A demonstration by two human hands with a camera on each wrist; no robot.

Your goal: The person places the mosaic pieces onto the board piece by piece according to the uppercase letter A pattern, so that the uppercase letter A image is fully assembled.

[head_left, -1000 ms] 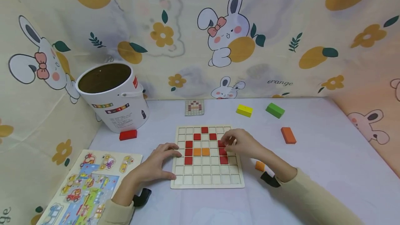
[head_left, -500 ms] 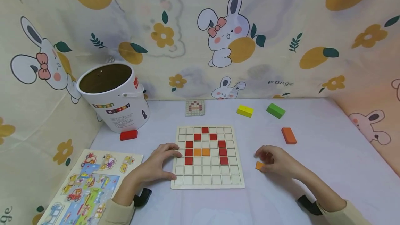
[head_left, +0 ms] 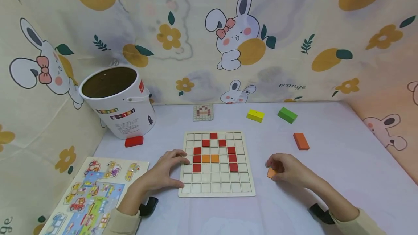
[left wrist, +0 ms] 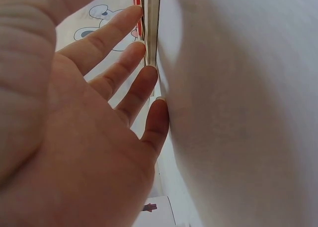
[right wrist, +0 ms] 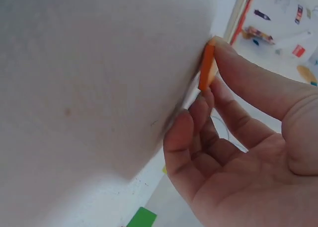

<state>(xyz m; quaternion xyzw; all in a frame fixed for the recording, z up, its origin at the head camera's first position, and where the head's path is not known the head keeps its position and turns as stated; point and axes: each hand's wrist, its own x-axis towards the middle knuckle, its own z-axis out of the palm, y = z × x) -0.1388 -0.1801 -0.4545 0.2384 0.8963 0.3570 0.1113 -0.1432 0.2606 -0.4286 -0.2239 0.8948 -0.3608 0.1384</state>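
A white grid board (head_left: pixel 202 188) lies on the table with red tiles (head_left: pixel 213 135) in a stepped arch and two orange tiles (head_left: pixel 210 159) side by side within it. My left hand (head_left: pixel 163 169) rests at the board's left edge, with thumb and fingers spread; in the left wrist view its fingers (left wrist: pixel 134 95) touch that edge. To the right of the board, my right hand (head_left: pixel 289 169) pinches a small orange tile (right wrist: pixel 207 65) between thumb and fingers. The tile looks tilted on edge in the right wrist view, close to the tabletop.
A small pattern card (head_left: pixel 203 112) lies behind the board. Yellow (head_left: pixel 255 115), green (head_left: pixel 287 115) and orange-red blocks (head_left: pixel 301 141) sit at the back right. A white bucket (head_left: pixel 127 115) stands at the back left, a red block (head_left: pixel 134 141) before it. A picture puzzle board (head_left: pixel 111 177) lies at left.
My right hand has left the board's right side, moved right to the loose orange tile and taken hold of it. The left hand has stayed at the board's edge.
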